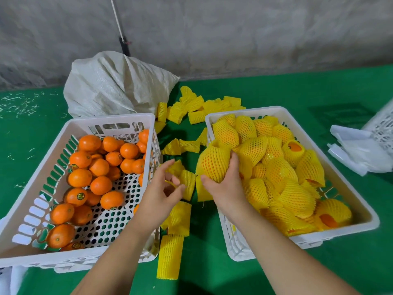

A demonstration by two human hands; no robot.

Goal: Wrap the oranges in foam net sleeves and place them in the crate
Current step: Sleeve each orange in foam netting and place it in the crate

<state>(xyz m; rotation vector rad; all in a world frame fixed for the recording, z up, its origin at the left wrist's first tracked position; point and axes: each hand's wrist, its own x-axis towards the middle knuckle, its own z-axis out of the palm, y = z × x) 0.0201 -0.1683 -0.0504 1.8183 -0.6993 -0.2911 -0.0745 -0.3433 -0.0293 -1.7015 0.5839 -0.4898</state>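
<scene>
Wrapped orange sits in the right hand, fingers curled round it, over the 9 o'clock rim of the right crate, which is heaped with sleeved fruit. Left hand hovers just beside, at 9 o'clock of the orange, fingers loosely bent above loose foam sleeves on the green table; probably holding nothing, view poor. Left crate at 9 o'clock holds bare oranges. White sack at 11 o'clock. Risk: pile is high near that rim, so a dropped orange could roll off or shed its sleeve.
</scene>
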